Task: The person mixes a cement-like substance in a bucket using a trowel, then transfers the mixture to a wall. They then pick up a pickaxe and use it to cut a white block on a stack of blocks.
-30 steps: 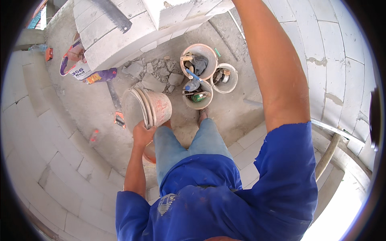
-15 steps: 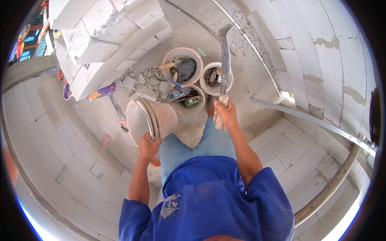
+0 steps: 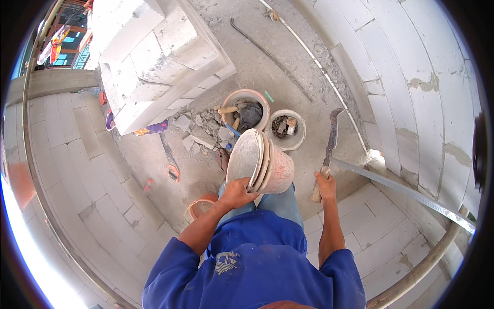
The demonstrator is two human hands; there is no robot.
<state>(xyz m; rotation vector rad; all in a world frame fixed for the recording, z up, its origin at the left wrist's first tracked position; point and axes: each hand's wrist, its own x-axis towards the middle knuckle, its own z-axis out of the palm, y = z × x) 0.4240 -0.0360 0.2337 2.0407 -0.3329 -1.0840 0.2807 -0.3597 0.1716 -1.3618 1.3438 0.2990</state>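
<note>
My left hand [image 3: 240,192] grips the rim of a stack of cement-crusted buckets [image 3: 278,171], held tilted in front of my legs. The stack hides the floor bucket behind it. My right hand [image 3: 325,186] is closed round the wooden handle of a machete [image 3: 331,139] with a dark, hook-tipped blade pointing away from me. Beyond the stack stands a bucket [image 3: 266,117] with wooden-handled tools and a dark plastic bag [image 3: 250,114] inside. To its right, a smaller pale bucket [image 3: 302,140] contains scraps and thin brownish pieces.
Block walls [image 3: 355,226] rise on both sides, and a block pier [image 3: 154,67] stands ahead left. Rubble [image 3: 201,138] lies beside the buckets. An orange-handled saw [image 3: 173,170] rests on the floor left. A metal straightedge [image 3: 406,189] slants at right. An orange bucket [image 3: 203,204] sits by my left forearm.
The bucket stack in my left hand has swung right, across my legs, covering a floor bucket. My right hand has moved right and lower with the machete. My view has shifted.
</note>
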